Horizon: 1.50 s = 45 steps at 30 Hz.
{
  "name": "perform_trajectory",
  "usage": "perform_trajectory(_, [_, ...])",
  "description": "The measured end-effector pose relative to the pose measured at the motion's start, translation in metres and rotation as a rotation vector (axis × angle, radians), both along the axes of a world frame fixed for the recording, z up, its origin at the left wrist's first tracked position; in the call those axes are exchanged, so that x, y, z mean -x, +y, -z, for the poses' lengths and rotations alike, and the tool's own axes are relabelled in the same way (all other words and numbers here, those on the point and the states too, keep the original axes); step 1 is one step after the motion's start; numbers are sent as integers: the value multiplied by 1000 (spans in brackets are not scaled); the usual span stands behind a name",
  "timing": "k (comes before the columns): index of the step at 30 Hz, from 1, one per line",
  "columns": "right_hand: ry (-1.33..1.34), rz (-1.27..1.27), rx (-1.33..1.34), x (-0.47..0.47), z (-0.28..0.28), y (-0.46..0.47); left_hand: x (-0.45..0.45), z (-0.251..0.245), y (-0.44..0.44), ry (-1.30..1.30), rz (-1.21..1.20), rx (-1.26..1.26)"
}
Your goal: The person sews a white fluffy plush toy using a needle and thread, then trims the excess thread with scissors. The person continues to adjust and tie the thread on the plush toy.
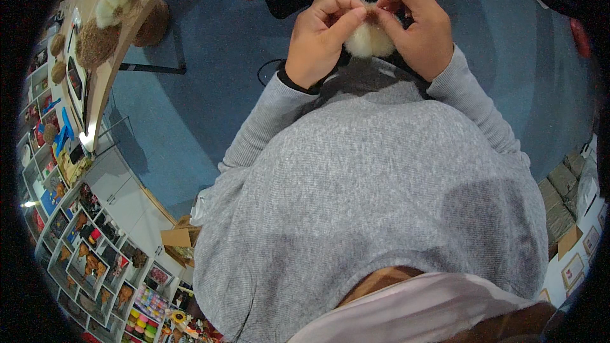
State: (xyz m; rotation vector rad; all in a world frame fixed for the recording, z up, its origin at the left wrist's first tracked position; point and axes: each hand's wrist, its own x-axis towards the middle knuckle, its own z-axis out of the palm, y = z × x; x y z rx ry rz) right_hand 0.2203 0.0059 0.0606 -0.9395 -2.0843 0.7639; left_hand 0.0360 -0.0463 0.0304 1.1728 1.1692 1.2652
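Note:
My left hand [317,40] and my right hand [421,31] are close together in front of my body. Between them they pinch a small fluffy piece [367,43], cream below and brown at the top. Thumbs and forefingers meet at its brown upper end, and the fingertips partly cover it. A few fine strands stick up above the grip. The piece's cream lower part hangs free between my wrists, over dark cloth.
On the table [107,64] at left lie a cream fluffy thing [113,7] and a large brown fuzzy ball [96,44]. Another brown rounded object [151,24] is by the table's edge. Display shelves [90,267] hold many small figures. An open cardboard box [176,238] stands near white cabinets [126,190].

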Motion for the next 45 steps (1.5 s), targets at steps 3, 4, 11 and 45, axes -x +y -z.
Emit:
perform_trajectory(3, [16,-30,-170,-2,2,2,-4,3,-1,-39,-68,54])
perform_trajectory(4, [48,-43,-241,-2,3,2,-5,4,-1,-52,-78,49])
perform_trajectory(11, [122,48,298,-2,7,-5,-7,5,-2,254,-122,-114])
perform_trajectory(45, [461,55,533,-13,29,5,-1,6,-3,400,-169,-116])
